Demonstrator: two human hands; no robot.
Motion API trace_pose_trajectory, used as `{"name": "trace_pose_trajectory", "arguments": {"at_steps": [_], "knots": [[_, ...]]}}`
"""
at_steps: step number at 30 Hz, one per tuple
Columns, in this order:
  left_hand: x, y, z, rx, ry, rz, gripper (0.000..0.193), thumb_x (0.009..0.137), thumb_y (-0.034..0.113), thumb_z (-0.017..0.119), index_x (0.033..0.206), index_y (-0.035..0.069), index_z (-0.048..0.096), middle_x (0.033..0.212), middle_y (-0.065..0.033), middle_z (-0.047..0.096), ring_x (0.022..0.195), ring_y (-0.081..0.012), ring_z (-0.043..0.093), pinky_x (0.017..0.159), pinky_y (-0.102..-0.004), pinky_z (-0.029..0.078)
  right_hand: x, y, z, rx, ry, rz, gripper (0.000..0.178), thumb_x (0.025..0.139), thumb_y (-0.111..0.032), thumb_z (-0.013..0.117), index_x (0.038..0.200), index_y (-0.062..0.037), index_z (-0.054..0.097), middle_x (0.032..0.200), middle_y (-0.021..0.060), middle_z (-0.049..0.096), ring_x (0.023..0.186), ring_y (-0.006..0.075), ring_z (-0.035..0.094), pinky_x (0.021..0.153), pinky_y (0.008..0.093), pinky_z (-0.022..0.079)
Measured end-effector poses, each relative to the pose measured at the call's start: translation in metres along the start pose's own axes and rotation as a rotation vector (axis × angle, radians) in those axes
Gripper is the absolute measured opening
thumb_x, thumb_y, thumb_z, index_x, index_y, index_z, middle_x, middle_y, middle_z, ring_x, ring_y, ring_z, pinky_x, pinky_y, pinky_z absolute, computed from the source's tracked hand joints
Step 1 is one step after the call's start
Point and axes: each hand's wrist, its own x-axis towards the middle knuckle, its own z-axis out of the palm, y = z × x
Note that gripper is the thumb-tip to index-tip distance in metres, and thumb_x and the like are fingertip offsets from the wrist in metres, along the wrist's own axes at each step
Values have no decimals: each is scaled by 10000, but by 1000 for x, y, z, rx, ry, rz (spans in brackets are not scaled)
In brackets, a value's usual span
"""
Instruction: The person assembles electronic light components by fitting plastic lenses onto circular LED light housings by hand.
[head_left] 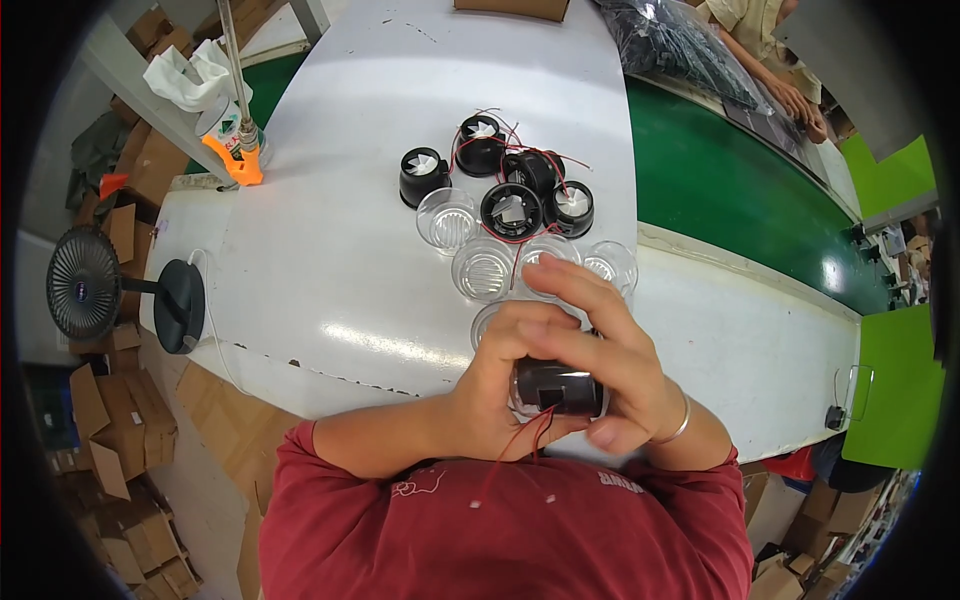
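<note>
My red shirt (510, 530) is nearest, and just beyond it I have a black cylindrical unit (565, 390) clasped between my two palms in front of my chest. My left hand (490, 370) closes round its left side, and my right hand (635, 375), a bracelet (679, 420) at its wrist, is clamped on the other side, two fingers stretching over the top. A clear rim shows at the unit's left edge, though my fingers hide most of it, and thin red and black wires (530, 424) hang from it toward my shirt. Beyond my knuckles, clear plastic cups (482, 268) stand close together on the white table (340, 230), some partly covered by my right hand. Just behind them sit five black round housings (425, 178), pale blades visible in several, with red leads trailing among them. Off to my left stands a small black fan (85, 285), and farther along that side a metal rod with an orange piece (240, 165) hangs by a white can. To my right runs a green belt (740, 190); past it, a co-worker's hands (795, 105) show near a bag of dark things (680, 50). A cardboard box (515, 8) sits at the table's far end.
</note>
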Motion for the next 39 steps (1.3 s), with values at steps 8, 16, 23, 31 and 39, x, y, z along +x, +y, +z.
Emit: {"name": "trace_pose_trajectory", "arguments": {"at_steps": [8,16,23,31,39], "knots": [[5,4,-3,78,-72,24,674,725,47,821,1234,63,380,1151,-178,417,1004,-287,499,845,-363,437,-5,-2,12,27,63,57,601,981,-388,295,1278,94,497,1340,312,468,1255,431,458,1055,479,344],[-1,-3,-2,101,-55,74,658,712,31,817,1230,55,412,1159,-185,409,1004,-300,483,842,-375,441,-8,-1,17,72,79,60,554,977,-328,320,1293,98,478,1362,324,432,1233,403,468,1027,440,379],[0,-6,-2,114,-67,95,709,698,41,834,1240,69,377,1196,-198,404,1023,-311,491,855,-395,440,-7,-1,13,135,67,117,536,944,-281,373,1311,96,473,1368,302,433,1211,390,486,1014,418,385],[-2,-7,-6,-80,46,-35,793,710,76,844,1266,80,279,1265,-200,409,1154,-278,497,939,-376,464,-6,-3,11,698,260,271,973,810,-610,648,1441,37,287,1454,228,365,1357,330,364,1099,449,293],[2,17,-11,-670,289,-554,750,838,497,693,1308,77,288,1313,-114,451,1200,-243,515,973,-429,489,-1,-6,11,-320,143,3,766,659,-244,846,1292,19,504,1255,208,558,1095,358,579,899,395,474]]}}
